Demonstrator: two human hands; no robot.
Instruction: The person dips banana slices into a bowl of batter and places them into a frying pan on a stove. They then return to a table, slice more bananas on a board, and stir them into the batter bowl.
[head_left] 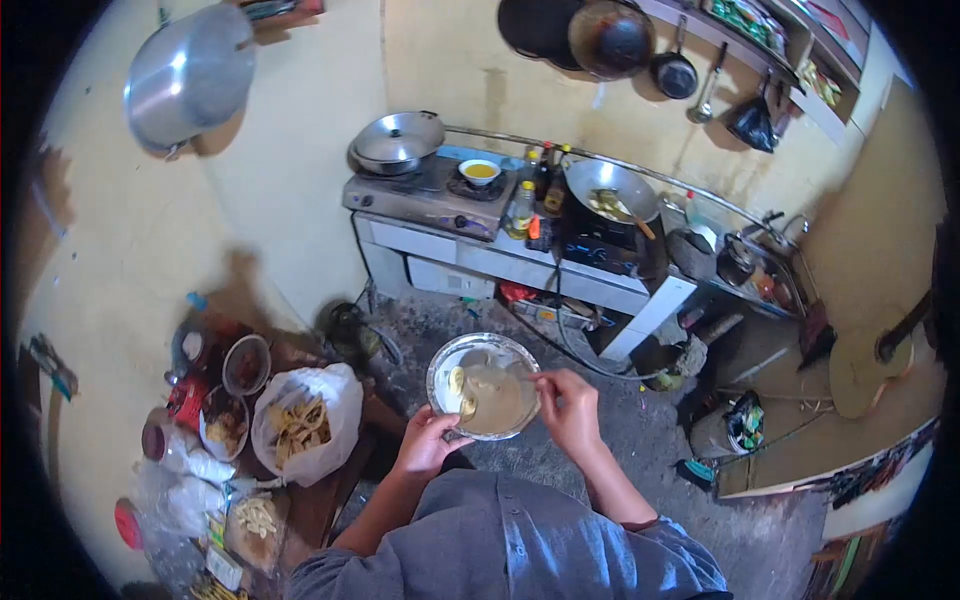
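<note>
A round metal bowl (432, 388) with a shiny rim is held in front of my body, above the floor. Pale beige, batter-like liquid (500, 402) covers much of its bottom, and two small yellowish pieces (457, 380) lie along its left side. My left hand (427, 445) grips the bowl's lower left rim, thumb on top and fingers beneath. At the right rim, my right hand (572, 412) is closed in a pinch on a thin utensil that reaches over the liquid; its far end is hard to make out.
Ahead, a counter carries a stove (440, 205) with a lidded pot (398, 140), a small bowl of yellow liquid (480, 172), bottles (522, 208) and a wok (640, 190) of food. A white plastic bag (345, 400) of yellowish pieces stands at left. A guitar (865, 370) leans at right.
</note>
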